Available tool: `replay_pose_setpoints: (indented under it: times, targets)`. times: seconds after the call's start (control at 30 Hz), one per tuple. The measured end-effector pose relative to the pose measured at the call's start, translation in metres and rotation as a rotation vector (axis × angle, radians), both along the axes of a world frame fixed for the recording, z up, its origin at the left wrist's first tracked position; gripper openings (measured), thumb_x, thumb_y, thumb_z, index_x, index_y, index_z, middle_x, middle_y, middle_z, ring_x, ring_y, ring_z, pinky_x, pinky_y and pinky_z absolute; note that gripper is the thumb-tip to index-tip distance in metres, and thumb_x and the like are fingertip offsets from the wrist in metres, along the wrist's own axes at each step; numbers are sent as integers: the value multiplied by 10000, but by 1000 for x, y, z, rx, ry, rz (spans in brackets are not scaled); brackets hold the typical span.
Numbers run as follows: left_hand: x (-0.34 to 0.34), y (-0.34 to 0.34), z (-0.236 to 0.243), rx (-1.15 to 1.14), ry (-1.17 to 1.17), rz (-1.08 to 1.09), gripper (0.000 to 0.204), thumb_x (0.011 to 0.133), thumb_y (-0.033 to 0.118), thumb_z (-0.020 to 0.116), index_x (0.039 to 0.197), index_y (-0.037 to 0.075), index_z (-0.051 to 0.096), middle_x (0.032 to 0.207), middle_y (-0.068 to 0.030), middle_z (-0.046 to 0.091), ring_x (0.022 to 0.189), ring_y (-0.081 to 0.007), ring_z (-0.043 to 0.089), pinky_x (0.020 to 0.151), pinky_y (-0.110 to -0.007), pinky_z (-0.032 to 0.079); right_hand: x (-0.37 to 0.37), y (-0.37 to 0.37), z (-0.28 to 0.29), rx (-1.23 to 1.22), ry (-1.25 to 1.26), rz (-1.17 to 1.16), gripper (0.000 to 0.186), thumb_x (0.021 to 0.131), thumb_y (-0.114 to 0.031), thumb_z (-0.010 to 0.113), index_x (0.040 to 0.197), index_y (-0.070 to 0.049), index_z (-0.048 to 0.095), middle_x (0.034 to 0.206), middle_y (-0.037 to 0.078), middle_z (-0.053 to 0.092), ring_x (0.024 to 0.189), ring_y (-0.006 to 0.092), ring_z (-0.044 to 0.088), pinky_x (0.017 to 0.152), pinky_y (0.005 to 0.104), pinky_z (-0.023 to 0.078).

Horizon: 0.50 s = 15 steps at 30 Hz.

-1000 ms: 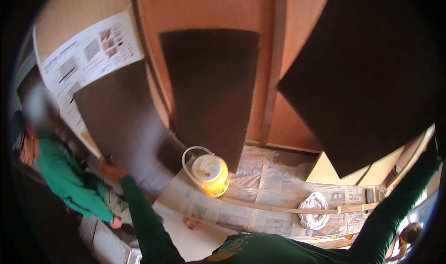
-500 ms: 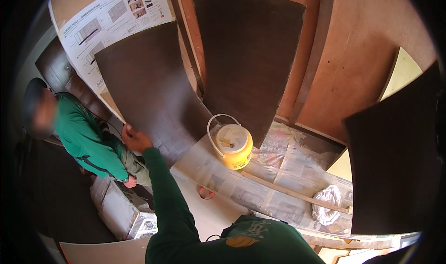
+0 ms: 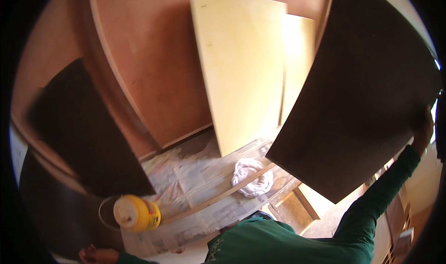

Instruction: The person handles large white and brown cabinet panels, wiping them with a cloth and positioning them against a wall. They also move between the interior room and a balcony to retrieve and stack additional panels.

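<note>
My right hand (image 3: 423, 130) grips the outer edge of a large dark brown panel (image 3: 353, 87), which stands tilted at the right. Its lower corner comes down by the newspaper-covered bench. At the lower left, my left hand (image 3: 96, 254) has its fingers curled at the edge of another dark panel (image 3: 46, 203), which is blurred and partly cut off by the picture's rim. Beyond that, a dark panel (image 3: 93, 138) leans against the wooden wall. A yellow bucket (image 3: 147, 214) with a pale lid and white handle sits between my left hand and the bench's far side.
Two pale yellow boards (image 3: 244, 69) lean on the reddish wooden wall (image 3: 148, 55). A bundled white cloth (image 3: 260, 182) and a long wooden strip (image 3: 204, 203) lie on the papered bench (image 3: 193, 182). A wooden frame (image 3: 295, 208) is low at the right.
My view has swung right, bringing the pale boards and my right hand into sight. The co-worker and the poster have left the picture. My left hand now appears at the lower left.
</note>
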<state>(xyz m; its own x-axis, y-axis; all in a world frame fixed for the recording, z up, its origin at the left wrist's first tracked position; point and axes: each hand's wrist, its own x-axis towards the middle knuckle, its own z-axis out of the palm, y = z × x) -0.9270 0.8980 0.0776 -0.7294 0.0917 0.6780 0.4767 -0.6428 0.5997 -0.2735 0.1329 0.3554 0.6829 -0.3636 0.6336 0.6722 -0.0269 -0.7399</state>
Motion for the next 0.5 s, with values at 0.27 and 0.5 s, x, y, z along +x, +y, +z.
replay_pose_setpoints:
  times: [0.27,0.5]
  targets:
    - [153,-8,31,-51,75,-178,350,974,392,607,1022,45,627,866,-76,617,671,-178,597,478,-291,531,-30,-59,-53,-228,29,-555,423,1012,-338,595,1166,51,657,1106,136,691,1032,221,642,965,340,490]
    - [275,-50,18,-103,204,-560,346,979,338,602,951,-6,636,896,-109,674,698,-195,635,588,-298,563,81,-169,-67,-431,-23,-614,430,1021,-303,583,1272,46,597,1144,156,669,1036,235,648,947,362,497]
